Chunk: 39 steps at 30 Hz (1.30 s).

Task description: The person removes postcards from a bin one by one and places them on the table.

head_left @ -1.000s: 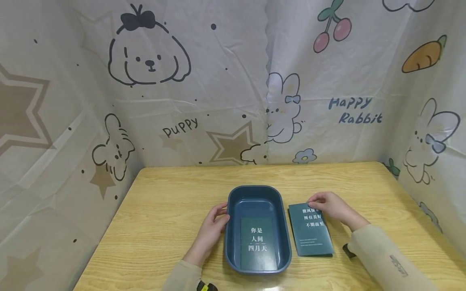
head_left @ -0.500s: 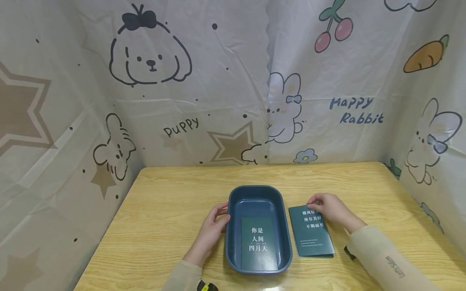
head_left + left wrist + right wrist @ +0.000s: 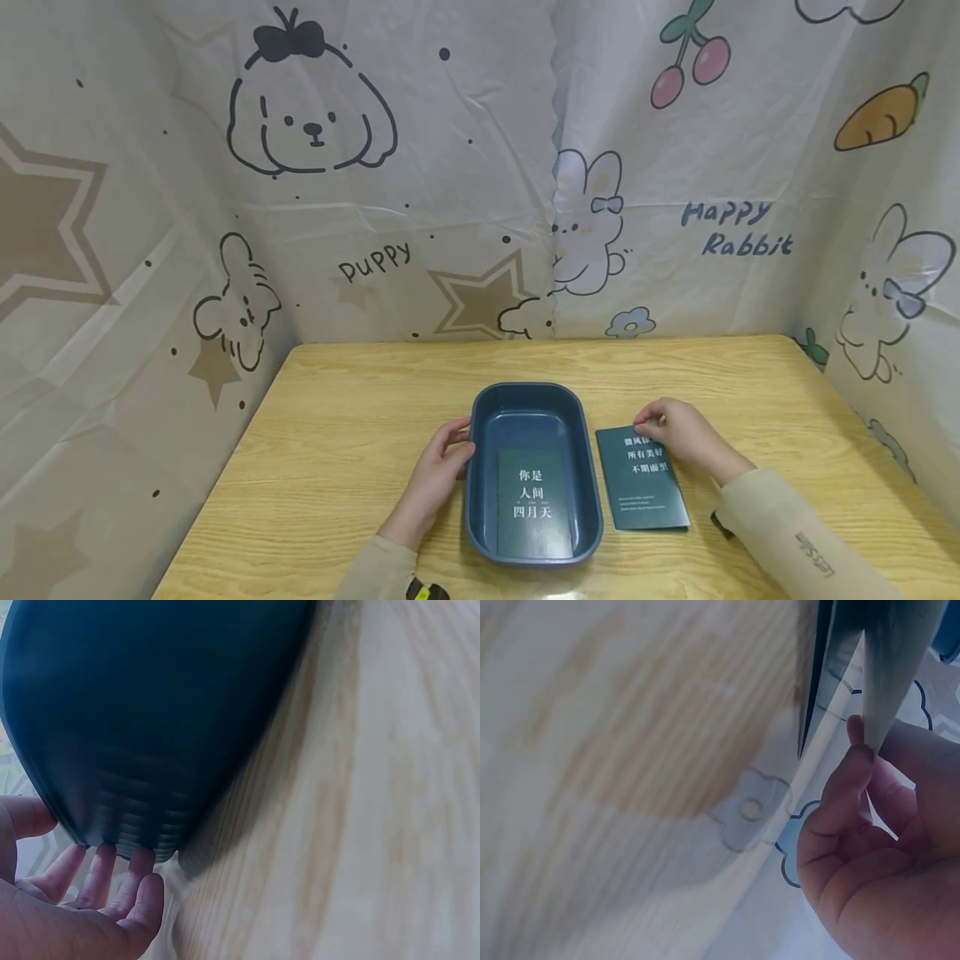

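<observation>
My left hand [image 3: 437,467] touches the outer left wall of a deep blue rectangular tub [image 3: 474,500], fingertips against its side, as the left wrist view shows. Inside the tub lies a dark green booklet with large white Chinese characters [image 3: 534,533]. To the right of the tub is a second green booklet [image 3: 641,492], also printed in white. My right hand [image 3: 682,429] pinches its far right corner between thumb and fingers. In the right wrist view the pinched leaf [image 3: 900,660] stands apart from a dark leaf [image 3: 816,675] beside it.
A wood-grain table [image 3: 360,417] carries the tub and booklets. Pale fabric curtains [image 3: 420,208] with cartoon drawings enclose the back and both sides. A black strap [image 3: 722,521] shows at the right wrist, and a black and yellow one [image 3: 426,590] at the left.
The right booklet's far edge has shifted slightly towards me, still pinched by the right hand. Its near edge showed a small gap half a second ago, narrower now. Left hand and tub hold still.
</observation>
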Available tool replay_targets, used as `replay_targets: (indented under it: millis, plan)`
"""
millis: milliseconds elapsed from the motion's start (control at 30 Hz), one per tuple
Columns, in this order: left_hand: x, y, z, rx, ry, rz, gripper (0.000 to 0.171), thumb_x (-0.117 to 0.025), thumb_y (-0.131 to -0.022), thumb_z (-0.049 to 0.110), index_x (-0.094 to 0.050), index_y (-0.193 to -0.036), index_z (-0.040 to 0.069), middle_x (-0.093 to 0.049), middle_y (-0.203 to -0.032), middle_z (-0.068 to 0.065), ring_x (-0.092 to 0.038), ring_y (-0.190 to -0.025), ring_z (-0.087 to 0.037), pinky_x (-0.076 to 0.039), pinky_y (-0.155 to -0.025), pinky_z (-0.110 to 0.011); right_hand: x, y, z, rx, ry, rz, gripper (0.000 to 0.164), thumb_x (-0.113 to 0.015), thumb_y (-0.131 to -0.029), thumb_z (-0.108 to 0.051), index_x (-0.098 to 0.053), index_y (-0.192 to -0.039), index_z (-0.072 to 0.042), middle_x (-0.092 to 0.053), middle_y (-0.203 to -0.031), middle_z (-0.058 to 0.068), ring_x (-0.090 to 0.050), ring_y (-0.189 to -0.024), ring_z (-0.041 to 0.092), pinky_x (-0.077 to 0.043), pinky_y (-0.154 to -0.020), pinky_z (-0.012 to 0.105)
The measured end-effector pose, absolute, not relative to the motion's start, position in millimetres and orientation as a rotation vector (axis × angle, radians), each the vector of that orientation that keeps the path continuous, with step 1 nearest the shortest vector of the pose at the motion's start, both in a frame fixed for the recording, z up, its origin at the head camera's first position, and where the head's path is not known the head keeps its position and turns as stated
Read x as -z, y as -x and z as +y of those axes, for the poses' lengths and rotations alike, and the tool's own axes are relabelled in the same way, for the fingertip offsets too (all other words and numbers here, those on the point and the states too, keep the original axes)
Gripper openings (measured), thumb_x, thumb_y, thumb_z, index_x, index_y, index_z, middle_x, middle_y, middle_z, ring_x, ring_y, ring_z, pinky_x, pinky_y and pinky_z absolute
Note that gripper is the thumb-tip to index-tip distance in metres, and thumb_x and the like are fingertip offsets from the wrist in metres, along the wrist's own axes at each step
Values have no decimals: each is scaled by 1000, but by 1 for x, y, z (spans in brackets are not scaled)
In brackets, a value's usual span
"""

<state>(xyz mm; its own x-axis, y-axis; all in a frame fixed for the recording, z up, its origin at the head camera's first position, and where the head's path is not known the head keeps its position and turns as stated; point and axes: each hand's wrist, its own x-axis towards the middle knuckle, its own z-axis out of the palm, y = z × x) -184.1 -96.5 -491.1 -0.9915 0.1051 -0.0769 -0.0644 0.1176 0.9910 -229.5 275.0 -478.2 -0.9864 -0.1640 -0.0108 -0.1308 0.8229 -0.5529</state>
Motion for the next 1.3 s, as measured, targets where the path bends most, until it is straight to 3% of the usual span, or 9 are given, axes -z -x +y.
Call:
replay_targets:
  millis: [533, 1300]
  plan:
    - [493, 185, -97, -2009, -39, 2241, 41, -53, -95, 17, -48, -136, 12, -51, -130, -18, -52, -111, -26, -50, -88, -41, 482, 227, 271, 731, 295, 3041, 6, -69, -84, -16, -68, -83, -9, -59, -79, 4, -49, -69, 17, -45, -63, 38]
    - [494, 186, -97, -1992, -37, 2255, 42, -54, -95, 18, -48, -136, 13, -52, -130, -16, -51, -112, -26, -50, -90, -44, 479, 221, 266, 514, 261, 3113, 17, -71, -83, -22, -66, -91, -7, -60, -85, 7, -55, -75, 21, -53, -71, 46]
